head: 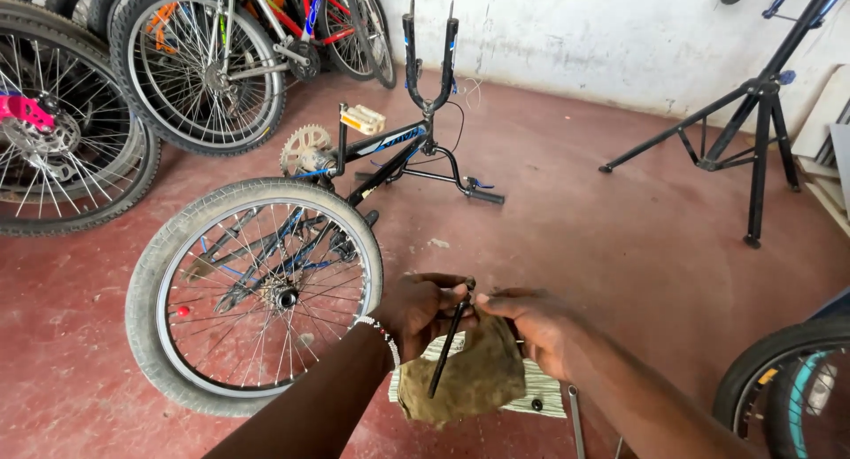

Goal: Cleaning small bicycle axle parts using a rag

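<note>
The left hand (421,310) is closed around the upper part of a thin dark rod (449,346), which slants down and to the left from the fingers. The right hand (531,326) meets it at the rod's top end, fingertips pinched on the rod there, with a dirty olive rag (474,379) held under its palm and hanging below both hands; the rod's lower part lies across the front of the rag. A beaded band (381,331) sits on the left wrist. Under the rag a striped cloth (540,397) lies on the red floor (620,246), with a small dark nut (537,405) on it and a spanner (575,419) just beside its right edge. Left of the hands stands the rear wheel (252,295) of an upturned bike (381,149), its pale tyre close to the left forearm; the frame runs away from the wheel to a chainring (304,147), a cream pedal (363,119), a handlebar grip (485,196) resting on the floor and a wheelless fork (431,56) pointing up. Further back on the left more bikes (212,61) lean by the white wall (575,34). At right a black repair stand (753,123) is well apart from the hands, and another tyre (779,370) shows at the lower right corner.
</note>
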